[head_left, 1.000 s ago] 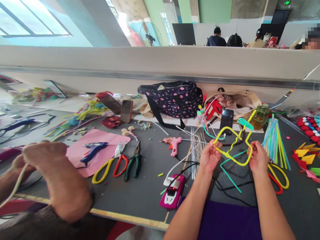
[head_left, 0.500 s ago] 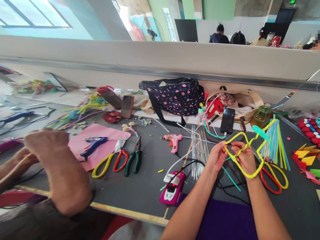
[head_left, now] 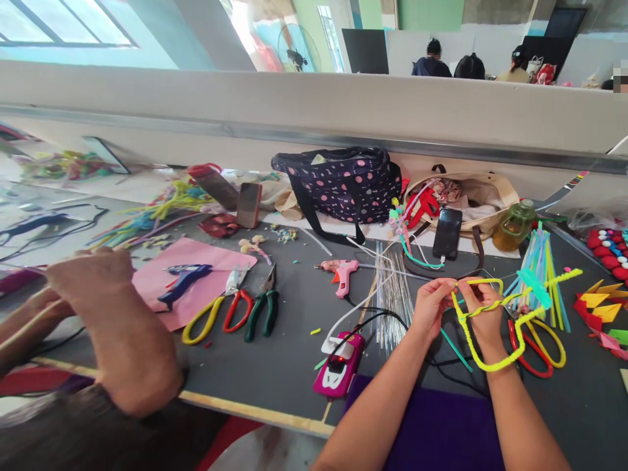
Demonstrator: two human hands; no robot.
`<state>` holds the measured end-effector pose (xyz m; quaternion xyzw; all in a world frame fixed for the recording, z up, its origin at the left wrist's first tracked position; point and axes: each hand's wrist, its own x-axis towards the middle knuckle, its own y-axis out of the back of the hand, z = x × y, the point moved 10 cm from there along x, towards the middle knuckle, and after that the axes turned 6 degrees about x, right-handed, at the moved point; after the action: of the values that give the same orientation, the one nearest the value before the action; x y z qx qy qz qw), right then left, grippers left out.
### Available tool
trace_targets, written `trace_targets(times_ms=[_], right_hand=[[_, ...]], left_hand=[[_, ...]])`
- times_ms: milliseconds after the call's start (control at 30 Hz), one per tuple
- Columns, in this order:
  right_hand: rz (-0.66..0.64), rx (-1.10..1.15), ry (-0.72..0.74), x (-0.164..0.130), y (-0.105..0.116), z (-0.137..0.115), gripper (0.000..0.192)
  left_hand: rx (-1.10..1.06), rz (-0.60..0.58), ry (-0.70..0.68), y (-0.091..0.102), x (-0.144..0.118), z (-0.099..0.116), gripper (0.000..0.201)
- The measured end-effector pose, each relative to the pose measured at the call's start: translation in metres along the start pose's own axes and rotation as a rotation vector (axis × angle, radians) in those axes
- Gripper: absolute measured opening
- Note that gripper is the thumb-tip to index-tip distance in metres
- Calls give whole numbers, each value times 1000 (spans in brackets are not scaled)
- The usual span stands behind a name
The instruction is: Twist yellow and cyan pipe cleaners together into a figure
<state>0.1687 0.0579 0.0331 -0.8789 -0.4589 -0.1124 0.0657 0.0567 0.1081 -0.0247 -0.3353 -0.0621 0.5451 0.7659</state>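
Note:
Between my hands is a bent yellow pipe cleaner (head_left: 492, 364), shaped into loops with a twisted stretch across the middle and a turquoise piece (head_left: 534, 288) fixed near its right end. My left hand (head_left: 432, 302) pinches the loop's left corner. Fingers of my right hand (head_left: 483, 314) close on the same frame just beside it, partly hidden behind the yellow strands. Below and right of my right hand lie scissors with red and yellow handles (head_left: 550, 353). A bundle of pastel pipe cleaners (head_left: 544, 255) stands behind the turquoise piece.
Left of my arms are a pink glue gun (head_left: 343, 271), silver wires (head_left: 392, 301) and a magenta car-shaped device (head_left: 338, 376). Green-handled pliers (head_left: 262, 314) lie farther left. A co-worker's arm (head_left: 125, 340) reaches over the table's left side. A phone (head_left: 447, 233) and bags stand behind.
The yellow frame has turned and tipped in my hands, its right end swinging outward to the right. Both hands have shifted slightly to the right and keep their grip.

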Motion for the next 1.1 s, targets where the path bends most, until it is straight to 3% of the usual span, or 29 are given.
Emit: trace_targets(times_ms=[300, 567, 1100], right_hand=[[48, -92, 79, -1, 8, -11, 27], [30, -81, 98, -4, 3, -11, 22], [-5, 182, -161, -4, -6, 20, 25]], left_hand=[[146, -53, 69, -4, -3, -2, 29], [57, -79, 103, -3, -3, -6, 29], [24, -172, 89, -11, -4, -5, 36]])
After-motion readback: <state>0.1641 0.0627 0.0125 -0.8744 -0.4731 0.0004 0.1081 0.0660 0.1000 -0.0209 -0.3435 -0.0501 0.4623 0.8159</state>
